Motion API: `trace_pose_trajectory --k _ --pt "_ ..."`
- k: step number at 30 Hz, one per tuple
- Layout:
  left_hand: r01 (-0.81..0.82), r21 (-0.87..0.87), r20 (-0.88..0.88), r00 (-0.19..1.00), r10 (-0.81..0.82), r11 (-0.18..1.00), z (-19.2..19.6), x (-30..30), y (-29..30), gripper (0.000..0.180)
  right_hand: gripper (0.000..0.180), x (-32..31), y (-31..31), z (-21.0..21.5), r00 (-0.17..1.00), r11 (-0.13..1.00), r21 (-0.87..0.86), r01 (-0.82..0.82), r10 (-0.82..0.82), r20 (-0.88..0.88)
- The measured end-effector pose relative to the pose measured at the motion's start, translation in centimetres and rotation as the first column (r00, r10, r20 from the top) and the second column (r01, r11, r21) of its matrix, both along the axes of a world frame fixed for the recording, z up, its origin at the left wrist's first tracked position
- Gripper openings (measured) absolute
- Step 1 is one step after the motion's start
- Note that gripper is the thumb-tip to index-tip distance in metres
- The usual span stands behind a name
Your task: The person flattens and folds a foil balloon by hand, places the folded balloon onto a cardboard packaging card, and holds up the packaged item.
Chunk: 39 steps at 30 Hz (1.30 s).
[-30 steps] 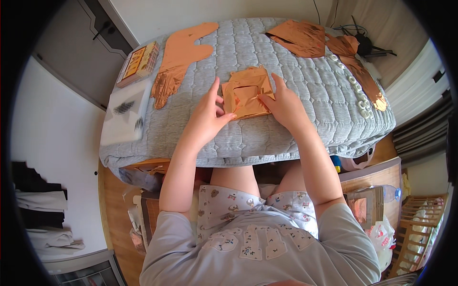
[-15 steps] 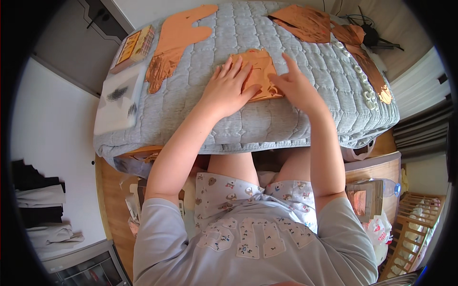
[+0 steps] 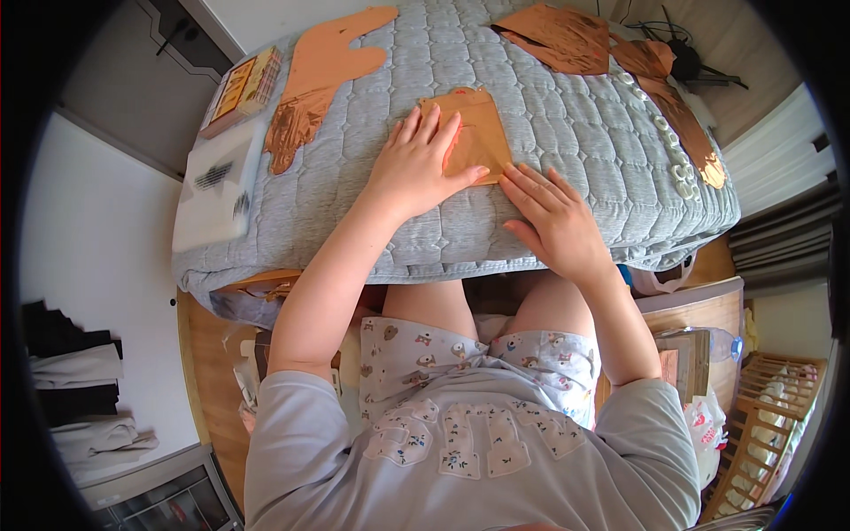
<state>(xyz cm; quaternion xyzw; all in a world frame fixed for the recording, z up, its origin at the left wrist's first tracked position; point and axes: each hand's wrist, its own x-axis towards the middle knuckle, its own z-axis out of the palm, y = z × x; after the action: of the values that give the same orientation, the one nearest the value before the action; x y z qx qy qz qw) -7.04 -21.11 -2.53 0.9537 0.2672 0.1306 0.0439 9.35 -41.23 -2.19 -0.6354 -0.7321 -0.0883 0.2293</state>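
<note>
A flat, folded copper-coloured foil piece [image 3: 482, 119], which looks like a deflated foil balloon, lies on the grey quilted bed cover in front of me. My left hand [image 3: 409, 168] rests flat on its left part, fingers spread and thumb reaching along the near edge. My right hand [image 3: 558, 219] lies with fingers stretched out, the fingertips touching the near right corner of the foil. Nothing is gripped by either hand. The part of the foil under my left palm is hidden.
An unfolded copper foil balloon [image 3: 310, 88] lies at the far left, more copper foil [image 3: 562, 42] at the far right. Several small white rings [image 3: 673, 150] line the right side. At left sit a box [image 3: 239, 93] and a white plastic-wrapped package [image 3: 212, 195].
My right hand has come down and toward me, from a raised index finger to stretched fingers at the foil's corner. The foil's surface looks flatter and less shiny. My left hand has shifted slightly.
</note>
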Motion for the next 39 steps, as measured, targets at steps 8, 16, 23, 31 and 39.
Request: trace_pose_trajectory --k 8,16,23,31,39 --pt "-0.009 0.042 -0.010 1.000 0.009 0.999 -0.7 0.0 0.1 0.096 0.047 1.6 0.5 2.1 0.945 0.988 -0.151 0.037 -0.084 -0.317" --pt "-0.036 0.020 -0.103 0.994 0.038 0.999 0.5 0.5 -0.2 0.094 0.061 6.5 8.9 3.7 0.954 0.973 -0.096 -0.210 0.182 -0.238" --pt "-0.025 -0.060 -0.063 0.998 0.021 0.998 -0.2 -0.2 0.7 0.094 0.107 7.9 10.9 2.3 0.978 0.904 -0.383 -0.192 0.142 -0.154" --pt "0.234 -0.264 -0.113 0.956 -0.271 0.936 1.6 -4.2 5.8 0.106 0.111 7.8 10.7 2.7 0.977 0.890 -0.422 -0.175 0.105 -0.184" --pt "0.188 -0.229 -0.375 0.888 -0.264 0.955 4.2 -3.9 6.3 0.136 0.116 7.7 10.6 3.7 0.979 0.862 -0.476 -0.173 0.096 -0.182"
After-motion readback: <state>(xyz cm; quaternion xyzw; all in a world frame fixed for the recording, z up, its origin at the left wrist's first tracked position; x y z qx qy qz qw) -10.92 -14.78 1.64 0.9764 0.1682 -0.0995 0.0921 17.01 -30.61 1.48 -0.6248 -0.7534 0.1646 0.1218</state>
